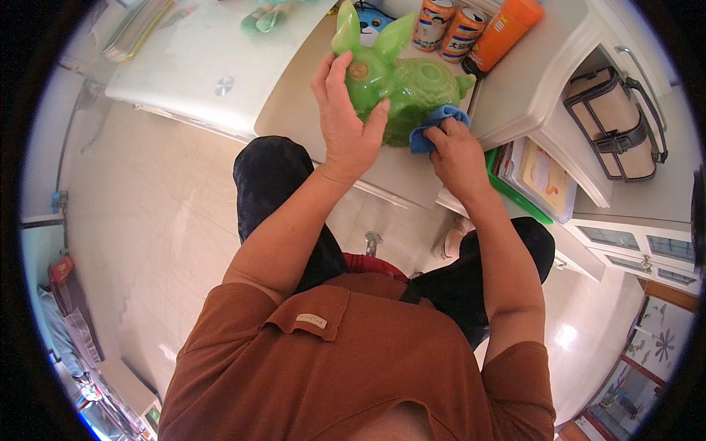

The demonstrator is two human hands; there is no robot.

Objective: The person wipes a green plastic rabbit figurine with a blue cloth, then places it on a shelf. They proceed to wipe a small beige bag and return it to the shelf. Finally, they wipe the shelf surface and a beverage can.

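A glossy, translucent green animal figurine (413,88) with two long upright ears sits on the beige desk surface in front of me. My left hand (347,124) holds it at the head end, fingers over the far side of the face and thumb on the near side. Bunched in my right hand (456,151) is a blue cloth (422,141), pressed against the figurine's lower body near the tail end. The cloth hides part of that lower side.
Two orange drink cans (434,25) and an orange bottle (504,33) stand behind the figurine, near a blue cartoon-faced item (372,23). A beige handbag (615,127) rests in the right-hand shelf, above a green tray (515,190) of papers. White desktop (182,71) extends left.
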